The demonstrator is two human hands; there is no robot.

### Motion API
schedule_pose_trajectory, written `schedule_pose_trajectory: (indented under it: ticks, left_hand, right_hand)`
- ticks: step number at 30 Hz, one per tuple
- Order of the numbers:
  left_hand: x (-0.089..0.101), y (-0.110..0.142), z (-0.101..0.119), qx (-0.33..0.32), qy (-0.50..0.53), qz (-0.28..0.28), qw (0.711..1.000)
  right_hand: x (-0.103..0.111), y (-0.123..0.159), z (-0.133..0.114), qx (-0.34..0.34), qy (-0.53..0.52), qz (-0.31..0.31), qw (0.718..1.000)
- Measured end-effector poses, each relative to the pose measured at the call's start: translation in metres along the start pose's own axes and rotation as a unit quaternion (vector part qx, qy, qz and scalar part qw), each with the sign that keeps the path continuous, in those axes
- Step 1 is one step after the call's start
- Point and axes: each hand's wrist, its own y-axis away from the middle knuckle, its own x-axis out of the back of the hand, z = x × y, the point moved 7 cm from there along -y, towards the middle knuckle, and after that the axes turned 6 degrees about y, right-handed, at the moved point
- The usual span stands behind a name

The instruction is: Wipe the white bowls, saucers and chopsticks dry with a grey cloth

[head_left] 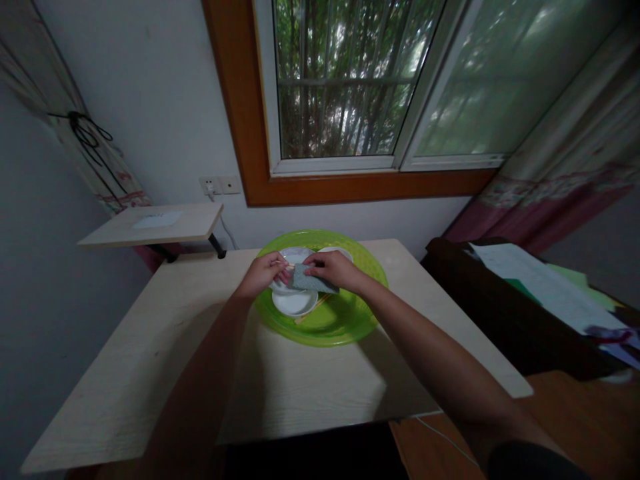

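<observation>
Over a round bright green plastic tray, my left hand is closed in a pinch on thin pale sticks, which look like chopsticks. My right hand grips a grey-green cloth, its near edge hanging over the tray. The cloth touches or nearly touches the sticks between my hands. Just below them sits a small white dish. Behind my hands are another white dish and a white rim, both partly hidden. A yellowish stick lies on the tray beside the near dish.
The tray rests on a pale wooden table. A raised shelf with a paper on it stands at the back left. A window is ahead. To the right, papers lie on a dark piece of furniture.
</observation>
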Motion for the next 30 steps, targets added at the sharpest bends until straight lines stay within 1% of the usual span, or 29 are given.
schedule_pose_trajectory:
  ticks: [3,6,8,10,15,19,24,27,30]
  left_hand:
    - [0.013,0.001,0.002,-0.028,0.009,0.069,0.997]
    - [0.026,0.003,0.001,-0.042,0.037,0.136,0.989]
    - [0.030,0.004,-0.001,-0.043,0.049,0.162,0.985]
    - [0.031,0.004,-0.002,-0.043,0.054,0.168,0.983]
    - [0.028,0.002,-0.002,-0.050,0.062,0.146,0.986]
    - [0.021,0.000,0.001,-0.056,0.028,0.116,0.991]
    - [0.005,-0.001,-0.001,-0.026,-0.029,0.057,0.998]
    - [-0.003,-0.001,-0.003,-0.023,-0.051,0.016,0.998]
    - [-0.004,-0.001,-0.004,-0.026,-0.051,0.004,0.998]
  right_hand:
    - [0.009,0.007,0.008,-0.024,-0.004,-0.004,1.000]
    - [0.020,0.014,0.023,-0.048,-0.016,0.006,0.999]
    - [0.026,0.019,0.033,-0.059,-0.025,0.010,0.998]
    - [0.029,0.023,0.041,-0.071,-0.032,0.001,0.997]
    - [0.029,0.024,0.047,-0.083,-0.039,-0.012,0.996]
    - [0.023,0.018,0.044,-0.081,-0.047,-0.015,0.995]
    - [0.010,0.006,0.024,-0.050,-0.054,-0.018,0.997]
    - [-0.001,-0.001,0.012,-0.036,-0.042,-0.018,0.998]
    - [-0.009,-0.007,0.005,-0.018,-0.043,-0.015,0.999]
